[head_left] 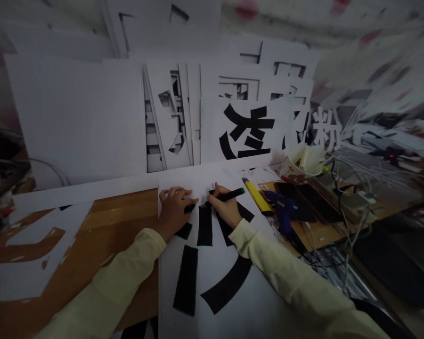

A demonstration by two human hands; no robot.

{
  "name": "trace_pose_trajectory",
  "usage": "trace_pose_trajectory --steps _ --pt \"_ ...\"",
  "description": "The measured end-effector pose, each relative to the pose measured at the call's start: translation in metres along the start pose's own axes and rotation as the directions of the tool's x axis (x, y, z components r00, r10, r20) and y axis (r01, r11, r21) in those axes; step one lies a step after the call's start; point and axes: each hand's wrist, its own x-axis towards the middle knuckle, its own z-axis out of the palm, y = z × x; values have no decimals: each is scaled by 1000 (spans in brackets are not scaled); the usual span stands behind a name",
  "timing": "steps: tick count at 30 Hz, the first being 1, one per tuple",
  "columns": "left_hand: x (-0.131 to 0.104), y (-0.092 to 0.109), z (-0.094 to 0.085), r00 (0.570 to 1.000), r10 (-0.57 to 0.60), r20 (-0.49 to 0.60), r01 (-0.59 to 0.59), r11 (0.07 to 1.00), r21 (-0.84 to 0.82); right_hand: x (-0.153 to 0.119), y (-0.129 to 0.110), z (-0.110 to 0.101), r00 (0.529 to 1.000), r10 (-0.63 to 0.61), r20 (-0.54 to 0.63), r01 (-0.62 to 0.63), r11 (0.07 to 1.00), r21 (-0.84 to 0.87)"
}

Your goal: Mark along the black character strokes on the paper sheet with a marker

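My right hand (pixel 225 205) is closed around a black marker (pixel 231 194) with a green end. Its writing end points left, down at a long white board (pixel 222 278). My left hand (pixel 175 209) rests on the same board, its fingers bent and somewhat apart. A small dark shape shows by its thumb; I cannot tell whether it is loose or part of the black strokes. Thick black strokes lie on the board: an upright one (pixel 205 227) between the hands, a slanting one (pixel 185 281) and a curved one (pixel 228 285) nearer me.
Behind stand white boards with cut-out openings and a sheet with black strokes (pixel 256 129). Right are a yellow cutter (pixel 257 195), a blue glue gun (pixel 281 207), a paper cup (pixel 298 165) and tangled cables. A cut white sheet (pixel 31 275) lies left on the wooden tabletop (pixel 116 235).
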Motion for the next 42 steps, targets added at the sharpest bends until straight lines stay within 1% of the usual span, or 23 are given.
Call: trace_pose_trajectory --steps 3,6,11,16,22,27,32,42 --pt "1 1 -2 1000 -1 8 1 1000 -7 5 13 2 999 47 -17 -47 999 -10" --pt "2 2 -4 1000 -30 0 30 999 -28 3 18 1 998 56 -3 -57 998 -38" --pt "4 -3 -5 996 -92 -6 91 992 -92 5 15 2 1000 15 12 -15 1000 -26" --pt "8 -9 -6 984 -179 8 177 964 -199 6 14 4 999 3 33 -3 1000 1" --pt "10 -9 -9 973 -229 39 232 948 -219 5 13 3 999 6 34 -6 1000 -2" --pt "10 -8 -10 970 -242 22 241 945 -221 5 13 3 1000 3 14 -3 1000 7" --pt "10 -7 -10 970 -244 18 243 948 -205 5 11 2 999 16 35 -16 1000 2" --pt "10 -10 -8 974 -227 17 224 947 -229 4 15 4 999 -17 45 17 1000 -8"
